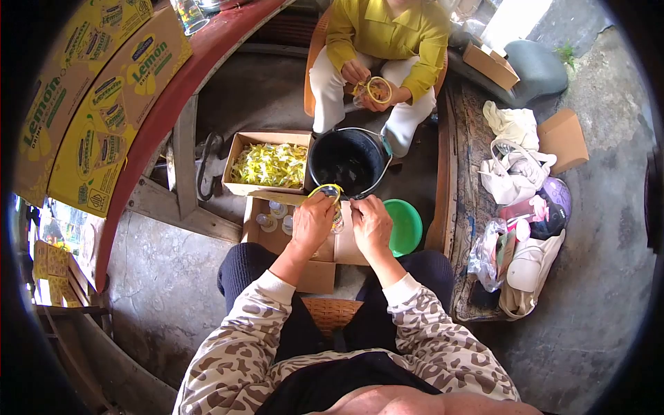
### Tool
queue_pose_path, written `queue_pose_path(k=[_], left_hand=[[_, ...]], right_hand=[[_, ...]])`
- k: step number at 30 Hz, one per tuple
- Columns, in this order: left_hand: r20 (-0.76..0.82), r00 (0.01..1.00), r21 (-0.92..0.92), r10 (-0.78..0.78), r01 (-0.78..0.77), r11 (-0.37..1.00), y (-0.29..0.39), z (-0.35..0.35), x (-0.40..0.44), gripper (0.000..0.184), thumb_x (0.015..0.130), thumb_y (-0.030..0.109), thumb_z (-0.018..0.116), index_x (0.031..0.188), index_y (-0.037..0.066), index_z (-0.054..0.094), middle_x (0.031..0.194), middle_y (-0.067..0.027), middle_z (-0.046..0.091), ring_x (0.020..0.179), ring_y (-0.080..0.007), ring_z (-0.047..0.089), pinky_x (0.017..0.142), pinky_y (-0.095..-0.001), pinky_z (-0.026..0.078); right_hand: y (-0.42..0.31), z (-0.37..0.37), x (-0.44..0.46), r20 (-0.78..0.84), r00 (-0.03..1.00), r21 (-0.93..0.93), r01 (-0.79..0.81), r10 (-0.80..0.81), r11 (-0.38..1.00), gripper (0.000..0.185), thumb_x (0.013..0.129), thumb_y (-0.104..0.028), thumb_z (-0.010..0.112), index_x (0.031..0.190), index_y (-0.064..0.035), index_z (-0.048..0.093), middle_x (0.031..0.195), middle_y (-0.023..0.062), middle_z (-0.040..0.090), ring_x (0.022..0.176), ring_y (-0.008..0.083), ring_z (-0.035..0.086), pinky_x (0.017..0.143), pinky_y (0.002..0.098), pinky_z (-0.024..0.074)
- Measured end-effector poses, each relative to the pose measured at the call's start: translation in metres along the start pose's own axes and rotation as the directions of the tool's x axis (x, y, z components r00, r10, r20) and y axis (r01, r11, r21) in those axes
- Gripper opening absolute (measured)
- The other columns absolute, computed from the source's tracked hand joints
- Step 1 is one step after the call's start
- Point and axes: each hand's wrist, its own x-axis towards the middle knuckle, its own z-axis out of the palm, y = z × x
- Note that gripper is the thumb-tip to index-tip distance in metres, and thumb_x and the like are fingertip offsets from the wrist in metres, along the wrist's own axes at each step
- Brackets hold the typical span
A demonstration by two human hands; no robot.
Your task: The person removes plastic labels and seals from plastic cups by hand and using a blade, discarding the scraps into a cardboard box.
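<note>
In the middle of the head view, my left hand [313, 220] is closed on a clear plastic cup [337, 218] with a yellow rim. My right hand [372, 223] is beside the cup with its fingers pinched together; what they hold is too small to make out. Both hands are above an open cardboard box [277, 242] with several clear cups lying in its left part. Just beyond them stands a black bucket [348, 160] with a wire handle. To its left, a cardboard box [230, 162] holds a heap of yellow and white wrapped pieces [269, 164].
A green basin [402, 227] stands right of my right hand. Across from me sits a person in a yellow shirt [387, 31], holding a yellow-rimmed cup. Lemon drink cartons [131, 104] stand at the left on a red-edged table [207, 59]. Bags and a cap [526, 266] lie on the right.
</note>
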Motion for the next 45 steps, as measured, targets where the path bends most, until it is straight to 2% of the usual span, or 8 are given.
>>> queue_pose_path(k=[2,4,9,24,31,36,39,45], left_hand=[[0.031,0.999,-0.009,0.023,-0.023,1.000,0.003,0.001,-0.002,0.015,0.083,0.009,0.065,0.096,0.004,0.071,0.085,-0.0119,0.063,0.078,-0.0342,0.064,0.068,-0.0438,0.052],[0.062,0.997,-0.020,0.052,-0.051,0.999,0.005,0.002,-0.003,0.015,0.083,0.007,0.065,0.097,0.004,0.071,0.086,-0.0117,0.064,0.079,-0.0341,0.064,0.068,-0.0431,0.052],[0.003,1.000,-0.092,0.026,-0.025,0.995,-0.002,0.003,0.000,0.016,0.082,0.003,0.065,0.097,0.002,0.072,0.087,-0.0130,0.064,0.081,-0.0346,0.064,0.071,-0.0422,0.052],[0.002,0.999,-0.242,0.048,-0.046,0.969,-0.007,0.005,0.002,0.022,0.079,-0.002,0.067,0.100,0.002,0.073,0.091,-0.0140,0.068,0.086,-0.0318,0.064,0.077,-0.0395,0.052],[-0.017,0.999,-0.229,0.046,-0.049,0.972,-0.004,0.002,0.003,0.023,0.078,-0.003,0.067,0.100,0.001,0.073,0.092,-0.0144,0.068,0.088,-0.0318,0.065,0.078,-0.0390,0.052],[-0.042,0.988,-0.235,0.149,-0.155,0.960,-0.002,0.008,0.004,0.023,0.077,-0.003,0.068,0.099,-0.001,0.072,0.093,-0.0147,0.068,0.088,-0.0316,0.065,0.078,-0.0396,0.053],[-0.021,0.996,-0.219,0.083,-0.086,0.972,-0.001,0.005,0.007,0.021,0.077,-0.002,0.069,0.098,-0.002,0.071,0.088,-0.0152,0.066,0.085,-0.0319,0.063,0.076,-0.0401,0.052],[-0.070,0.995,-0.157,0.064,-0.075,0.985,-0.013,0.012,0.010,0.016,0.082,0.004,0.070,0.096,-0.002,0.072,0.082,-0.0136,0.061,0.076,-0.0300,0.060,0.069,-0.0394,0.048]], right_hand=[[0.002,-0.001,0.002,-0.002,1.000,0.003,-0.020,0.020,1.000,0.009,0.078,-0.004,0.069,0.086,-0.0063,0.066,0.079,0.0082,0.057,0.079,0.0295,0.060,0.067,0.0418,0.0489],[0.003,-0.003,0.006,-0.045,0.998,0.104,-0.033,0.038,0.994,0.005,0.079,-0.004,0.068,0.083,-0.0059,0.065,0.076,0.0087,0.057,0.077,0.0298,0.061,0.066,0.0425,0.0485],[0.002,-0.005,0.004,-0.079,0.996,0.095,-0.030,0.037,0.995,0.005,0.080,-0.003,0.068,0.082,-0.0056,0.064,0.076,0.0090,0.057,0.076,0.0297,0.061,0.065,0.0428,0.0480],[0.003,-0.009,0.008,-0.102,0.994,0.088,-0.027,0.036,0.996,0.006,0.080,-0.005,0.069,0.082,-0.0063,0.064,0.076,0.0082,0.056,0.077,0.0290,0.060,0.066,0.0424,0.0481],[0.000,-0.009,0.007,-0.126,0.992,0.040,-0.002,0.007,0.999,0.007,0.080,-0.005,0.069,0.083,-0.0064,0.064,0.076,0.0075,0.056,0.077,0.0285,0.061,0.066,0.0420,0.0486],[0.004,-0.006,0.013,-0.128,0.992,0.036,-0.015,0.020,0.999,0.006,0.081,-0.005,0.069,0.082,-0.0066,0.063,0.076,0.0068,0.056,0.077,0.0276,0.061,0.064,0.0418,0.0486],[0.004,-0.006,0.013,-0.119,0.993,0.075,-0.014,0.023,0.997,0.006,0.082,-0.005,0.069,0.081,-0.0072,0.063,0.077,0.0062,0.056,0.077,0.0270,0.061,0.064,0.0416,0.0486],[0.000,-0.002,0.005,-0.082,0.996,0.032,0.032,-0.029,0.999,0.010,0.079,-0.004,0.070,0.087,-0.0084,0.066,0.079,0.0057,0.055,0.078,0.0264,0.060,0.065,0.0403,0.0492]])
